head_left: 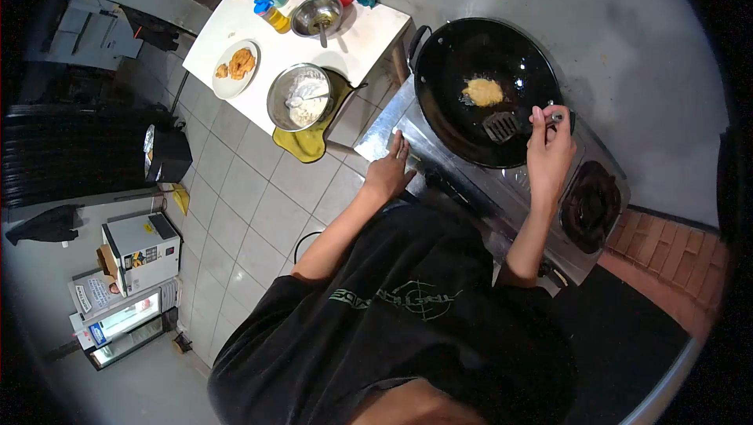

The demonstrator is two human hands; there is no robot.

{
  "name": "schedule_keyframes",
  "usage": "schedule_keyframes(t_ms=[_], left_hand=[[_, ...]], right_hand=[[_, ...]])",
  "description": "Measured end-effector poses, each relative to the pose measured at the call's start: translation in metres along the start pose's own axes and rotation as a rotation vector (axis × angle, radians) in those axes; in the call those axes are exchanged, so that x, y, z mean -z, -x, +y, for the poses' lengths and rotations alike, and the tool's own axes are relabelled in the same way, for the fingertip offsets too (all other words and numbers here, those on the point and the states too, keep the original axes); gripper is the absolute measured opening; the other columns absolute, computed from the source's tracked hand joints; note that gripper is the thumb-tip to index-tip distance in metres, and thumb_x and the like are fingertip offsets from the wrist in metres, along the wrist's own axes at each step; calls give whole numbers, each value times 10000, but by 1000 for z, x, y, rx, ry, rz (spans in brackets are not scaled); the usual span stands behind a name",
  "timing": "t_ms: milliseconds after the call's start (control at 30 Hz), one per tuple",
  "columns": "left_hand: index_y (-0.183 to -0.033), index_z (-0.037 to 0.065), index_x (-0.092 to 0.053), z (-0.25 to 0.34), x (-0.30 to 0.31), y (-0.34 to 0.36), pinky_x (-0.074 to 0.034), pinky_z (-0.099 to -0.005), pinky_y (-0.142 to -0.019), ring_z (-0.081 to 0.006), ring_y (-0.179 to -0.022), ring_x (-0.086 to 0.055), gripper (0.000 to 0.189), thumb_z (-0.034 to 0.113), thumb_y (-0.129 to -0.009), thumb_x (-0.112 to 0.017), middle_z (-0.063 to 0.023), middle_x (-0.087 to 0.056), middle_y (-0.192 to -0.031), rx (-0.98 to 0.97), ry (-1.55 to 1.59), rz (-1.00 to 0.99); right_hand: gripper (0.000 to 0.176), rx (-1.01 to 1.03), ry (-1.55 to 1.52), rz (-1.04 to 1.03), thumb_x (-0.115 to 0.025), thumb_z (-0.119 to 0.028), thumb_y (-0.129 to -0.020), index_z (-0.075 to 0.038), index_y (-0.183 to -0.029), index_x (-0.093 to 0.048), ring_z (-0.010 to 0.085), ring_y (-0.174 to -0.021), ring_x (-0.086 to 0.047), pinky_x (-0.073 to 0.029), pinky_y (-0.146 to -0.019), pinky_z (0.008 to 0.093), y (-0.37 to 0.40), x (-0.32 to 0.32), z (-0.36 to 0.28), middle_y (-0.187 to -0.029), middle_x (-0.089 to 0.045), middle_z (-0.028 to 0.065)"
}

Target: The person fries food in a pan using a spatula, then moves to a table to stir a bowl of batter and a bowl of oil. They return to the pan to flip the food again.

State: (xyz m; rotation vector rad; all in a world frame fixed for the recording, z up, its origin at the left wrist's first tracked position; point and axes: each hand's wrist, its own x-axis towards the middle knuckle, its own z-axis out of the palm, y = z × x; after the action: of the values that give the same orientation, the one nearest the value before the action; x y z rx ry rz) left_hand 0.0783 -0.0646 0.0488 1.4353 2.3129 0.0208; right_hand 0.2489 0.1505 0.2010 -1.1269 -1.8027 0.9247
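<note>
A steel stove (376, 136) bears a black wok (471, 52); a white table (235, 25) holds a bowl (275, 107) and a plate (223, 87).

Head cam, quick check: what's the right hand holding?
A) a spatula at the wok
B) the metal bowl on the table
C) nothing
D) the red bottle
A: the right hand grips the handle of the spatula, whose blade sits inside the wok near the frying piece. The left hand lies flat on the stove edge.
</note>
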Motion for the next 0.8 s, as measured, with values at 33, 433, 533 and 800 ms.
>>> schedule_keyframes(t_ms=[33, 433, 533, 800], left_hand=[[-1474, 57, -277, -1, 0, 0, -552, -428, -745, -345, -899, -673, 782, 441, -869, -589, -167, -99, -1575, 6, 1, -4], [-1479, 53, -255, 6, 15, -4, -551, -439, -765, -357, -933, -663, 800, 432, -864, -601, -165, -85, -1577, 48, 16, -90], [-1477, 50, -259, 9, 16, -4, -552, -436, -763, -352, -925, -667, 798, 437, -866, -595, -172, -69, -1577, 61, -1, -109], [-1470, 40, -273, 13, 20, -3, -555, -431, -758, -335, -916, -674, 789, 444, -870, -586, -184, -58, -1576, 64, -20, -109]], right_hand=[[198, -4, 7, 2, -614, -197, -937, -35, -912, -503, 92, -530, -372, -328, -488, 284, 2, 1, 2, -648, -486, 53], [192, -123, 83, -32, -610, -206, -935, -40, -918, -516, 211, -594, -540, -439, -589, 329, 0, 12, -1, -684, -562, 112], [191, -27, 57, -31, -613, -199, -932, -37, -915, -514, 202, -572, -512, -427, -574, 329, -3, 8, -4, -675, -546, 107], [174, -34, 13, -61, -605, -178, -936, -31, -916, -514, 190, -574, -490, -418, -573, 326, -8, -6, 11, -678, -540, 97]])
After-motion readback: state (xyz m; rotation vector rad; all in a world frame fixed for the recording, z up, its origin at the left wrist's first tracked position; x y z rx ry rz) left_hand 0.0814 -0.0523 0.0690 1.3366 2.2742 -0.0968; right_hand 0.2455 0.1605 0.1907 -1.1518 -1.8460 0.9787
